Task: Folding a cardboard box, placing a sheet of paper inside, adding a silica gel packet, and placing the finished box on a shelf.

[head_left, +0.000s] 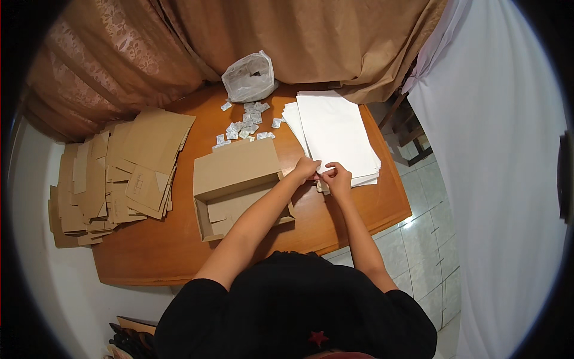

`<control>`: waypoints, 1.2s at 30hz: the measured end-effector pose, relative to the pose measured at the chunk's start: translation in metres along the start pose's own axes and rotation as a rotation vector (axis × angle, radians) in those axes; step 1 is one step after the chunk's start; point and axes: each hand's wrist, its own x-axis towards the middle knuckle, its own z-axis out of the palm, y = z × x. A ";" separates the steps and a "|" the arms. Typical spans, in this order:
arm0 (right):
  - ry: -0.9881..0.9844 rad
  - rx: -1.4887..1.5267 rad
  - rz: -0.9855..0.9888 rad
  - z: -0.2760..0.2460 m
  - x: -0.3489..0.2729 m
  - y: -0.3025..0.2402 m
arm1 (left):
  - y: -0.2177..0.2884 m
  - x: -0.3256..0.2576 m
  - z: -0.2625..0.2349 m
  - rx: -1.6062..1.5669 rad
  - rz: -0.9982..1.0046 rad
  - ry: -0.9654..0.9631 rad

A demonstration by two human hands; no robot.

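The left hand [308, 168] and right hand [338, 178] nearly meet, fingers drawn in, at the near edge of the white paper stack [335, 128] on the tabletop [143, 251], right of the open cardboard box [236, 158], but I can't tell what they grip.

Both your bare hands are right at the near corner of the stack of flat white paper sheets [338, 128], left hand [308, 168] and right hand [337, 177] just beside each other, fingertips bunched; too small to tell what's pinched. Left of them you've got 1 open brown cardboard box [238, 166], lid up, on the brown wooden table [143, 254]. Small whitish sachets [245, 127] lie scattered behind it near a translucent plastic bag [239, 88], with flattened brown cardboard pieces [152, 140] piled far left.
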 end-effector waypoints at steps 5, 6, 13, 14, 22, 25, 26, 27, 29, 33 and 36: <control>0.031 0.145 0.113 -0.007 0.000 0.006 | 0.008 -0.013 0.000 -0.117 -0.107 0.006; 0.030 0.146 0.115 -0.008 0.001 0.009 | 0.008 -0.015 0.000 -0.116 -0.110 0.007; 0.025 0.338 0.159 -0.014 0.004 0.012 | -0.011 -0.012 -0.004 0.271 0.445 0.323; 0.023 0.404 0.180 -0.014 0.005 0.017 | -0.009 -0.013 -0.005 0.246 0.492 0.215; -0.048 0.394 0.157 -0.014 0.002 0.023 | 0.023 -0.025 0.008 0.075 0.050 0.030; -0.023 0.313 0.137 -0.012 -0.005 0.010 | 0.024 -0.018 0.008 0.080 0.053 0.071; -0.023 0.314 0.136 -0.010 -0.007 0.007 | 0.022 -0.013 0.006 0.050 0.050 0.079; -0.026 0.271 0.131 -0.009 -0.008 0.005 | 0.018 -0.009 0.004 0.050 0.052 0.081; -0.028 0.215 0.107 -0.008 -0.013 0.000 | 0.016 -0.006 0.003 0.160 0.102 0.097; 0.007 0.087 0.041 -0.012 -0.020 -0.007 | 0.016 -0.011 0.001 0.108 0.130 0.067; 0.124 -0.096 -0.391 -0.017 -0.026 -0.009 | 0.030 -0.033 -0.004 0.101 0.165 0.116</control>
